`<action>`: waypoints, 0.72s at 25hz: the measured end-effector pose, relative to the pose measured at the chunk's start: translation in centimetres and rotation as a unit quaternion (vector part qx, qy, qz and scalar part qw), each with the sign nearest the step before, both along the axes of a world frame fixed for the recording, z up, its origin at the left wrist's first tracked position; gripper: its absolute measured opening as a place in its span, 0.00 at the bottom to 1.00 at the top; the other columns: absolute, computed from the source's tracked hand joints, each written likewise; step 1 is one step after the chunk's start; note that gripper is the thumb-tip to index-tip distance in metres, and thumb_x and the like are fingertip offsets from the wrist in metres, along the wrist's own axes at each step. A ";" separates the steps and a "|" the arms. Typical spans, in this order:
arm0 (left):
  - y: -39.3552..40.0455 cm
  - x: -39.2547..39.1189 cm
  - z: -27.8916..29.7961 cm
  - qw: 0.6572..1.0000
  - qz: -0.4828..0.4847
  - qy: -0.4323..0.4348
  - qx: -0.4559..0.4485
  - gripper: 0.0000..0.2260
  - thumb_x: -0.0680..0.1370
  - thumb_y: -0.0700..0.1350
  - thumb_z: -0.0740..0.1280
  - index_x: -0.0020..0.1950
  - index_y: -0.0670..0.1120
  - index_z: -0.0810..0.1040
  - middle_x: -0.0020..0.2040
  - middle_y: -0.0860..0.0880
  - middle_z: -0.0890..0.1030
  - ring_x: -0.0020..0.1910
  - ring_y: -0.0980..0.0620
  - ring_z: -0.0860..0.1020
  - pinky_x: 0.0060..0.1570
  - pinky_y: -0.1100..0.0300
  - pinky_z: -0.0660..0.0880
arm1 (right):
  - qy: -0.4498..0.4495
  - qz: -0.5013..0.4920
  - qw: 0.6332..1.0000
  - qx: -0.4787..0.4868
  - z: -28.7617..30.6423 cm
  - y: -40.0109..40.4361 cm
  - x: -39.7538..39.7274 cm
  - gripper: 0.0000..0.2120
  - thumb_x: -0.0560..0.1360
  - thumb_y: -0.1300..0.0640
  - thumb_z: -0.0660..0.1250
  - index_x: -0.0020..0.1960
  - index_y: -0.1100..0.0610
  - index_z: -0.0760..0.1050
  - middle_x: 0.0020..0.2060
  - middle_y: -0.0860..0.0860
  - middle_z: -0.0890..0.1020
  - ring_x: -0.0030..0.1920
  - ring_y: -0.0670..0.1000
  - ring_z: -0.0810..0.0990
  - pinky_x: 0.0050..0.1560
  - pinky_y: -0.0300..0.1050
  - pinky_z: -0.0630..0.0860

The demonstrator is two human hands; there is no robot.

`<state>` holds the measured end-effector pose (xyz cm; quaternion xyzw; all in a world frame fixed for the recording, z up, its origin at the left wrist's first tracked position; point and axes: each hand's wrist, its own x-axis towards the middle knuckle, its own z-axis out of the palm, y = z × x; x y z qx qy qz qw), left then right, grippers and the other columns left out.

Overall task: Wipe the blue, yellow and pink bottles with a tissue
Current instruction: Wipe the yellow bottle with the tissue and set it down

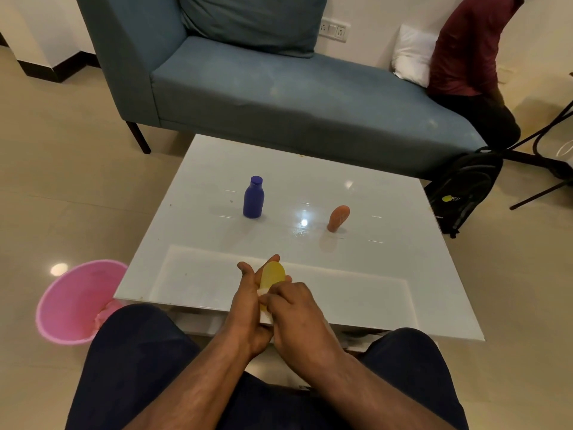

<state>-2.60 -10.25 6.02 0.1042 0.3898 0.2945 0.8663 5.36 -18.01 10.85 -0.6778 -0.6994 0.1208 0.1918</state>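
Yellow bottle [272,276] held over the near edge of the white table [387,243], base end pointing up and away. Left hand [248,305] cups it from the left, thumb extended. Right hand [294,308] has fingers curled, pressing a white tissue [266,318] against its lower part. Blue bottle [253,197] upright far-left; pink bottle [338,218] standing tilted far-right, well apart. Pink bin [71,299] on the floor left.

On the table [198,274] two bottles stand well apart, one bottle [253,197] left, the other bottle [338,218] right and slightly nearer. Over the near edge both hands meet around a third bottle [272,276], left hand [248,302] beside right hand [294,308]. A bin [71,302] sits on the floor left of the table; a sofa [279,97] stands behind it, a backpack [465,190] to its right
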 end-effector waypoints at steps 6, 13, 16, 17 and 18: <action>-0.5 0.5 0.5 0.997 -0.029 0.067 0.016 0.35 0.76 0.73 0.50 0.64 0.51 0.81 0.54 0.43 0.86 0.56 0.44 0.83 0.53 0.44 0.79 | -0.021 -0.099 0.995 -0.013 -0.2 5.1 2.7 0.17 0.72 0.62 0.69 0.61 0.55 0.76 0.58 0.52 0.76 0.58 0.52 0.72 0.57 0.41 0.69; -0.3 0.3 0.2 0.998 -0.034 0.057 0.011 0.38 0.75 0.75 0.46 0.65 0.51 0.81 0.50 0.46 0.87 0.48 0.46 0.84 0.42 0.51 0.77 | -0.019 -0.024 0.999 -0.014 0.3 3.6 2.4 0.17 0.74 0.59 0.69 0.62 0.53 0.75 0.58 0.52 0.78 0.58 0.52 0.73 0.59 0.46 0.71; -0.3 0.7 -0.2 0.995 -0.038 0.090 0.033 0.39 0.75 0.75 0.48 0.66 0.48 0.80 0.41 0.45 0.85 0.35 0.50 0.81 0.30 0.58 0.73 | 0.019 -0.122 0.992 -0.028 0.4 5.8 3.4 0.18 0.75 0.60 0.68 0.64 0.52 0.74 0.60 0.50 0.78 0.61 0.52 0.73 0.61 0.44 0.70; -0.4 0.6 -0.2 0.996 -0.037 0.082 0.030 0.39 0.75 0.75 0.48 0.66 0.49 0.80 0.43 0.45 0.86 0.38 0.49 0.83 0.32 0.57 0.75 | 0.025 -0.116 0.993 -0.024 0.4 5.5 2.8 0.18 0.75 0.60 0.67 0.64 0.52 0.74 0.60 0.50 0.79 0.60 0.52 0.74 0.61 0.44 0.70; -0.3 0.5 -0.3 0.997 -0.032 0.070 0.024 0.39 0.75 0.75 0.47 0.66 0.50 0.80 0.48 0.45 0.87 0.43 0.47 0.85 0.37 0.53 0.78 | 0.015 -0.087 0.996 -0.017 0.3 4.7 1.9 0.18 0.75 0.60 0.68 0.64 0.51 0.74 0.59 0.50 0.79 0.59 0.51 0.74 0.60 0.45 0.72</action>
